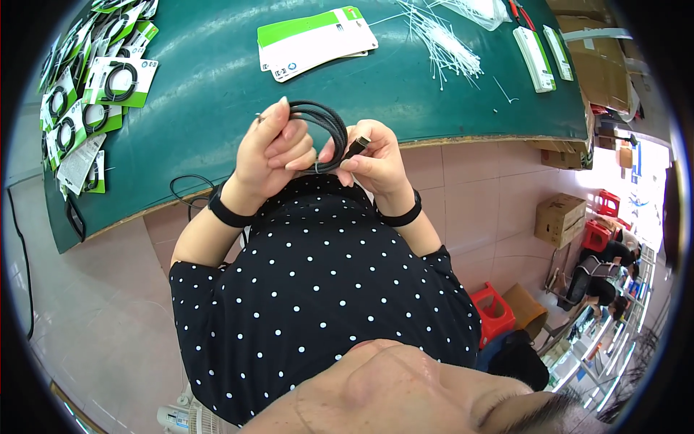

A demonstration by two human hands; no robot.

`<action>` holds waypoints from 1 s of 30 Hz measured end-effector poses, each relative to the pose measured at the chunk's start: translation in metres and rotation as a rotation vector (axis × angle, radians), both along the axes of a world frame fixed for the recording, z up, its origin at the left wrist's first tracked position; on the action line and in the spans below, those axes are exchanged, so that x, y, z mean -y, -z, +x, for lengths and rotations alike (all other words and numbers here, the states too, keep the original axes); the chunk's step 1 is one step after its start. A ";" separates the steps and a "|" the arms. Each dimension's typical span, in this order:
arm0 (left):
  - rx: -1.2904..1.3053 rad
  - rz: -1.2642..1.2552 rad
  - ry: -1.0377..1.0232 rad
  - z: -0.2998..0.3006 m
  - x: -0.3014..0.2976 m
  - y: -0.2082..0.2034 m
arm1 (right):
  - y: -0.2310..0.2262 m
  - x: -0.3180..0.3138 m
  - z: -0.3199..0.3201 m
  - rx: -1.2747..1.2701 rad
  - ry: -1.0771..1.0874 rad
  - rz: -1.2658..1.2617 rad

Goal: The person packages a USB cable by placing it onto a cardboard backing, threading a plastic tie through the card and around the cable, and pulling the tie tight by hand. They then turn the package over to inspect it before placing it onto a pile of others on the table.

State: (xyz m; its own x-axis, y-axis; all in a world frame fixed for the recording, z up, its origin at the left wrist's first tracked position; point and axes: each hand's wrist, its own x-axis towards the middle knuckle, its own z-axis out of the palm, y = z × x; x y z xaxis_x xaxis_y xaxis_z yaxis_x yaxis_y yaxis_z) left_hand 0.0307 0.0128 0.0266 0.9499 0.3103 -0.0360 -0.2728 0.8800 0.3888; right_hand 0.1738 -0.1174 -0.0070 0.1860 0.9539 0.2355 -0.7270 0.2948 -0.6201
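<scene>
A black cable (331, 124) is wound into a coil between my two hands, just off the near edge of the table. The fingers of my left hand (275, 148) are curled closed at the left side of the coil; a small pale tip shows beside the thumb, too small to name. My right hand (379, 163) pinches the coil's lower right part, with the cable's plug (356, 147) sticking up between thumb and fingers. White and green cards (314, 43) lie stacked on the table beyond my hands. White cable ties (444, 47) lie loose to their right.
Carded black cables (119, 81) heap at the table's left end. Narrow card stacks (533, 59) and red-handled pliers (522, 16) are at the far right of the green table (195, 94). A red stool (493, 312) and a cardboard box (560, 220) stand on the right; people sit beyond.
</scene>
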 end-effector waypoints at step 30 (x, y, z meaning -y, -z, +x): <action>-0.238 0.069 -0.345 0.006 0.002 -0.008 | -0.016 -0.004 0.001 0.872 0.753 -0.149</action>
State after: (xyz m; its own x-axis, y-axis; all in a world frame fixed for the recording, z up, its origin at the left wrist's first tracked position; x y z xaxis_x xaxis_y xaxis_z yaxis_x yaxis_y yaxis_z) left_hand 0.0366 0.0108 0.0344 0.7574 0.6183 -0.2100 -0.4425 0.7225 0.5312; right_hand 0.1745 -0.1137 0.0093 0.5480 0.7002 0.4576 0.2922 0.3524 -0.8891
